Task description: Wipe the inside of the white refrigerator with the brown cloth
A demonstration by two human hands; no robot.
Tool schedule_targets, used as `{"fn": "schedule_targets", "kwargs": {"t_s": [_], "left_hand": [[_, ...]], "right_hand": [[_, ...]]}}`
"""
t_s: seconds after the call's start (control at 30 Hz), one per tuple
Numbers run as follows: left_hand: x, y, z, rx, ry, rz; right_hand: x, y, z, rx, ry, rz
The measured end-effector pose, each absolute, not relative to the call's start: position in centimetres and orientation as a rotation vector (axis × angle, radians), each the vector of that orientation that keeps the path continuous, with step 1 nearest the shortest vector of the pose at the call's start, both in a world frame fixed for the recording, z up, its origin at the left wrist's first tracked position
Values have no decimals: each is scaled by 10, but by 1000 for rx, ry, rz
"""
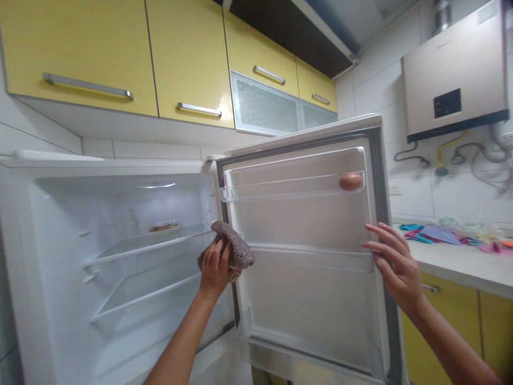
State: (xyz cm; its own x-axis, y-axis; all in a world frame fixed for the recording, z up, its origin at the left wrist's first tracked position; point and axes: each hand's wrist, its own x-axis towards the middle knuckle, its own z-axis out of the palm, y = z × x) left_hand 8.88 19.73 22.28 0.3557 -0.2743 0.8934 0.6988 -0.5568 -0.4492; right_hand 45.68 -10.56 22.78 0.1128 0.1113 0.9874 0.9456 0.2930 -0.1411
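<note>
A brown, fuzzy cloth (236,248) is bunched in my left hand (216,267), whose fingers wrap round it near the hinge side of the open fridge. My right hand (395,262) is at the free edge of the fridge door (304,305), fingers spread, with nothing held. Whether its fingertips touch the door is hard to tell. Behind the left hand is the fridge interior (60,267) with two glass shelves (156,283). A flat packet (163,226) lies on the upper shelf. One brown egg (351,182) sits in the door's top rack (280,188).
Yellow wall cabinets (188,59) hang above the fridge. At the right, a water heater (457,75) is on the tiled wall, with pipes below. Coloured cloths (441,234) and clear plastic lie on the counter (460,267) behind the door.
</note>
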Motion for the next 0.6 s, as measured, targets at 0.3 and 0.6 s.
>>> {"fn": "schedule_targets", "kwargs": {"t_s": [0.3,0.6], "left_hand": [[132,151,220,-1798,-284,-1335],[246,51,224,-1796,0,-1372]], "right_hand": [[459,-91,220,-1063,-1256,-816],[456,-95,216,-1115,-1126,-549]]}}
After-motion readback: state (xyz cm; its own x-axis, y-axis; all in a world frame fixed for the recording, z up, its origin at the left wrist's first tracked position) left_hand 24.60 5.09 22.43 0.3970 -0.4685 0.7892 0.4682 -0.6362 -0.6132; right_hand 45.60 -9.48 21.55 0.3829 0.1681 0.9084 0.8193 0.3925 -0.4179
